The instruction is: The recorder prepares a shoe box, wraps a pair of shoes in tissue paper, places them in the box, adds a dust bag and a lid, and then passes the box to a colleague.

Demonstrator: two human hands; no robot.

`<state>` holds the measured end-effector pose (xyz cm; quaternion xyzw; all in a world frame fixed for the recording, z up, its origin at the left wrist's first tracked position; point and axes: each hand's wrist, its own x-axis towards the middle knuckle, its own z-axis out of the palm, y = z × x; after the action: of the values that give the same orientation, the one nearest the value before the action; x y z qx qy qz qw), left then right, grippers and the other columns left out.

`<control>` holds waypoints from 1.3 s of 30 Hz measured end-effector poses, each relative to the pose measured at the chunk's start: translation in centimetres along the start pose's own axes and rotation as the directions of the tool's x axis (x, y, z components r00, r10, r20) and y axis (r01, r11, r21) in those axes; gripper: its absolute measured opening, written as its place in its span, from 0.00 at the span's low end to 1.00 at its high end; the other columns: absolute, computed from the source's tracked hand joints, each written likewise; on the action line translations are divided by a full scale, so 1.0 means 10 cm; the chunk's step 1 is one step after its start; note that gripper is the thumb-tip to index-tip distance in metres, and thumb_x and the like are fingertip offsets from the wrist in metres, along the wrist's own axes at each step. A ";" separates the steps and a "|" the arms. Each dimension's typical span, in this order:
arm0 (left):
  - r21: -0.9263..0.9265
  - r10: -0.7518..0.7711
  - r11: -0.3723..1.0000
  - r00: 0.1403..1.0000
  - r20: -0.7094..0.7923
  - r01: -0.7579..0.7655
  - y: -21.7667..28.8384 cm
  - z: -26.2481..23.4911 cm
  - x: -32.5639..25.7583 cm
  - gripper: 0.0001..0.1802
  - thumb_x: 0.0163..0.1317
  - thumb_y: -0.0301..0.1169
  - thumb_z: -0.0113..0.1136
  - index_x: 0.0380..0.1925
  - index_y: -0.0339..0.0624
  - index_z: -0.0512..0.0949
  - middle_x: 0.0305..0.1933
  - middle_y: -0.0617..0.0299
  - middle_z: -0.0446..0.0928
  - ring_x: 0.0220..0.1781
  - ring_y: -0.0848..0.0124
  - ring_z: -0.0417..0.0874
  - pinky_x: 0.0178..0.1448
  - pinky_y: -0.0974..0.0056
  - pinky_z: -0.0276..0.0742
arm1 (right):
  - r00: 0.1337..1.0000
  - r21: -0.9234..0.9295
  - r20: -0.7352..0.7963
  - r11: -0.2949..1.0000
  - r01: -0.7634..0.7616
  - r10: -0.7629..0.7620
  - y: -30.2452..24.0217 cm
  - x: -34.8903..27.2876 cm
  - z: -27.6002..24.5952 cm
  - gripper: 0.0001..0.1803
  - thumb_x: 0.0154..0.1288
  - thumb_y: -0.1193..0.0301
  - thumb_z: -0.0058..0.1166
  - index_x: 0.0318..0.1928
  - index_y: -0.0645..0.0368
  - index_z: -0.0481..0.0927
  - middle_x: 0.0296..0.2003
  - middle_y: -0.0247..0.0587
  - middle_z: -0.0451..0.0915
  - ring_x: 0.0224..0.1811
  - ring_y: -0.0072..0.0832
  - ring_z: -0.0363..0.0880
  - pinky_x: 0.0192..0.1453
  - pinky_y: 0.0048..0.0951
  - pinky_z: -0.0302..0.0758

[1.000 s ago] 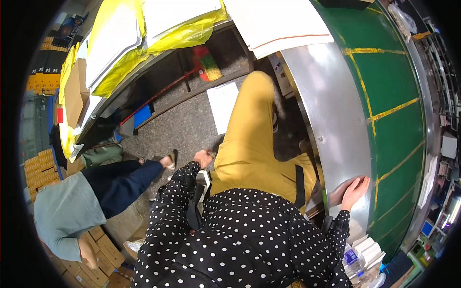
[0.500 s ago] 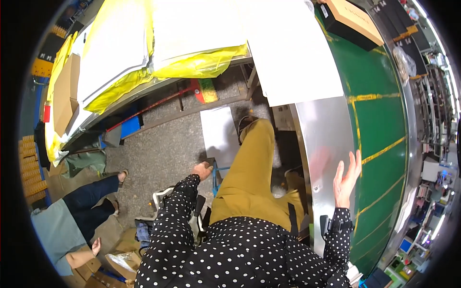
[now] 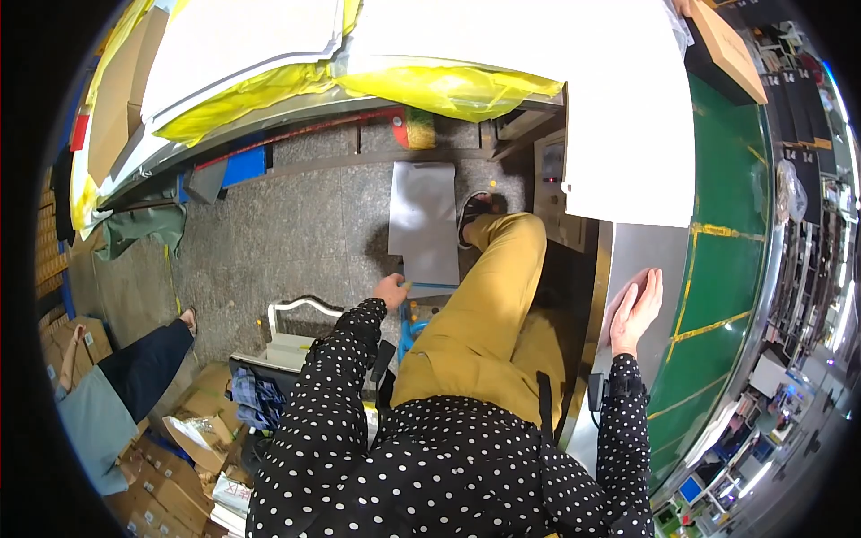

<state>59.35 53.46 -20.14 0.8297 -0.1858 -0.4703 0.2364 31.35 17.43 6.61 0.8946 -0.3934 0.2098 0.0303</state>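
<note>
My right hand [image 3: 637, 312] is open, its fingers extended and close together. It rests on or just above the bare metal edge [image 3: 635, 255] beside a green conveyor belt [image 3: 708, 354]. Low on my left side, my left hand [image 3: 392, 291] has curled fingers. It is right by a blue frame [image 3: 411, 330], partly hidden by my leg, and whatever the fingers grip is too small to make out. A white sheet [image 3: 628, 134] covers the metal ahead of my right hand.
Yellow-wrapped tables [image 3: 448, 88] stand ahead. An orange-and-black box [image 3: 728, 54] is on the belt, with another person's fingers near it. A grey sheet [image 3: 423, 211] lies on the floor. Behind left are a person [image 3: 99, 430], cardboard boxes [image 3: 161, 480] and a white-framed chair [image 3: 291, 336].
My right hand has come left from the belt's edge onto the metal strip, fingers closer together. My left hand has shifted slightly up and right. The view has turned; the person behind left has moved.
</note>
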 end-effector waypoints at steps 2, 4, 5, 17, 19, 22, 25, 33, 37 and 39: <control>0.038 -0.117 0.993 0.993 0.028 0.116 -0.22 0.00 -0.06 0.29 0.61 0.49 0.57 0.55 0.39 0.79 0.55 0.43 0.81 0.60 0.48 0.80 0.65 0.53 0.74 | 1.000 0.016 -0.011 1.000 -0.004 0.004 0.01 0.00 0.01 0.25 0.73 0.67 0.48 0.65 0.68 0.69 0.67 0.60 0.67 0.70 0.54 0.65 0.74 0.48 0.59; 0.055 -0.158 0.986 0.987 0.007 0.158 -0.26 -0.04 -0.18 0.29 0.61 0.49 0.57 0.55 0.40 0.79 0.56 0.43 0.80 0.61 0.48 0.79 0.66 0.53 0.73 | 1.000 0.010 -0.016 1.000 -0.008 0.008 0.01 -0.02 -0.01 0.25 0.73 0.67 0.48 0.64 0.68 0.70 0.67 0.60 0.67 0.70 0.54 0.65 0.74 0.48 0.60; 0.068 -0.197 0.978 0.980 -0.019 0.198 -0.25 -0.04 -0.24 0.30 0.61 0.49 0.56 0.56 0.40 0.79 0.57 0.43 0.80 0.61 0.48 0.79 0.67 0.53 0.72 | 1.000 0.006 -0.025 1.000 -0.010 0.010 0.03 -0.03 -0.03 0.25 0.72 0.67 0.48 0.64 0.68 0.70 0.67 0.61 0.67 0.69 0.53 0.65 0.74 0.48 0.60; -0.257 -0.058 0.966 0.980 -0.189 0.008 0.49 -0.08 -0.90 0.27 0.68 0.45 0.59 0.58 0.36 0.76 0.52 0.50 0.83 0.54 0.62 0.84 0.61 0.63 0.75 | 0.996 0.002 -0.084 1.000 0.010 -0.009 0.10 -0.15 0.06 0.26 0.74 0.62 0.48 0.65 0.66 0.70 0.67 0.57 0.68 0.70 0.49 0.64 0.73 0.46 0.60; -0.062 -0.052 0.997 0.976 -0.209 0.040 0.44 -0.13 -1.12 0.29 0.67 0.47 0.58 0.60 0.36 0.75 0.54 0.48 0.83 0.57 0.59 0.83 0.62 0.61 0.75 | 0.995 0.024 -0.102 1.000 0.020 -0.018 0.08 -0.15 0.05 0.27 0.73 0.62 0.49 0.65 0.65 0.70 0.67 0.56 0.68 0.71 0.48 0.64 0.73 0.46 0.59; 0.131 0.036 0.991 0.988 -0.153 -0.016 0.33 -0.26 -1.45 0.30 0.64 0.49 0.55 0.59 0.41 0.76 0.52 0.42 0.82 0.56 0.50 0.83 0.61 0.56 0.77 | 0.991 0.054 -0.130 0.998 0.014 -0.007 0.12 -0.21 0.03 0.27 0.72 0.62 0.51 0.66 0.64 0.70 0.68 0.55 0.67 0.71 0.47 0.63 0.73 0.49 0.57; 0.249 0.073 0.968 0.971 -0.229 -0.014 -0.06 -0.35 -1.64 0.30 0.63 0.48 0.53 0.57 0.38 0.77 0.52 0.44 0.82 0.56 0.52 0.83 0.62 0.56 0.77 | 0.989 0.133 -0.147 0.991 0.017 0.003 0.09 -0.23 0.06 0.27 0.69 0.64 0.53 0.65 0.64 0.71 0.68 0.55 0.67 0.71 0.46 0.63 0.74 0.51 0.55; 0.126 0.125 0.991 0.702 -0.701 -0.050 0.20 -0.86 -1.85 0.14 0.62 0.30 0.58 0.47 0.37 0.82 0.42 0.45 0.85 0.44 0.57 0.88 0.51 0.58 0.82 | 0.992 0.184 -0.115 0.983 -0.023 0.045 0.20 -0.39 0.08 0.28 0.67 0.66 0.54 0.64 0.65 0.70 0.69 0.56 0.65 0.72 0.49 0.60 0.73 0.56 0.53; 0.050 0.062 0.998 0.688 -0.723 -0.038 0.05 -1.05 -1.73 0.17 0.63 0.36 0.60 0.47 0.36 0.81 0.44 0.45 0.84 0.48 0.53 0.86 0.54 0.56 0.80 | 0.999 0.151 -0.007 0.988 -0.033 0.034 0.09 -0.36 -0.05 0.29 0.68 0.66 0.52 0.66 0.65 0.67 0.70 0.57 0.62 0.74 0.50 0.57 0.75 0.55 0.50; 0.065 0.069 0.997 0.729 -0.681 -0.033 -0.02 -1.06 -1.54 0.20 0.63 0.39 0.60 0.49 0.37 0.80 0.46 0.45 0.82 0.50 0.50 0.84 0.55 0.53 0.79 | 1.000 0.102 0.019 0.995 -0.009 0.007 0.09 -0.35 -0.09 0.28 0.69 0.66 0.51 0.66 0.66 0.67 0.70 0.58 0.62 0.74 0.51 0.56 0.75 0.53 0.50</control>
<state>61.03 64.06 -4.89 0.9445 -0.1201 -0.1216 0.2805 28.23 19.42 5.90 0.8952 -0.3860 0.2217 -0.0199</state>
